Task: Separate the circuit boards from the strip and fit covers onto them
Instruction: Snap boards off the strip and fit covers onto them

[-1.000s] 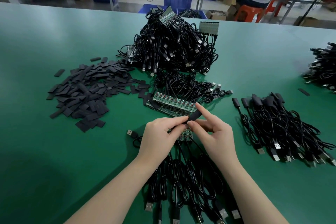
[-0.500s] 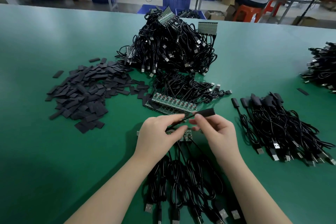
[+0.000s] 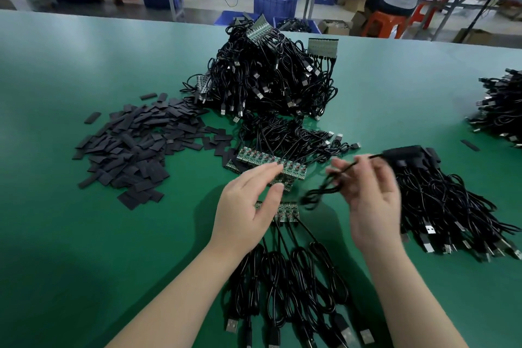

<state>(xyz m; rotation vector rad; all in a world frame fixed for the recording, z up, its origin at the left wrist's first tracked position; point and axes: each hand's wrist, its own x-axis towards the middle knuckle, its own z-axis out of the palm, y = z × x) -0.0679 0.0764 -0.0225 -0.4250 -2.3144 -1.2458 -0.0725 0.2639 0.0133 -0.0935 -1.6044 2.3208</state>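
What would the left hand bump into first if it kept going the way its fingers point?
Most likely the strip of green circuit boards just past the fingertips of the left hand. Depth is hard to judge, so the hand may pass slightly above it.

My left hand hovers palm down, fingers straight and relaxed, thumb out beside them, holding nothing. My right hand is raised to its right, blurred, fingers pinching a thin black cable. Both forearms are bare.
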